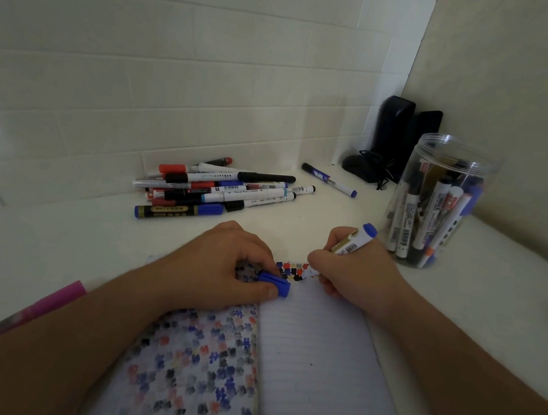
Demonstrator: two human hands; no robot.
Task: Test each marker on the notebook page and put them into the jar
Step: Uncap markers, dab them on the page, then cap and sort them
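Now: marker at the page's far edge

Right hand (354, 272) grips the marker (354, 241), tip down at the notebook (315, 367) top edge w/ test blots. Left hand (224, 266) pinches the blue cap (275, 283) (knuckles resting on paper). Jar (439, 200) stands just right; marker pile (219, 190) far, w/ bare desk (53, 249) left.

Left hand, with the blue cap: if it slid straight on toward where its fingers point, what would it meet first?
Probably the right hand, which holds the marker just across the notebook top; the left hand points rightward with the blue cap. Depth is uncertain.
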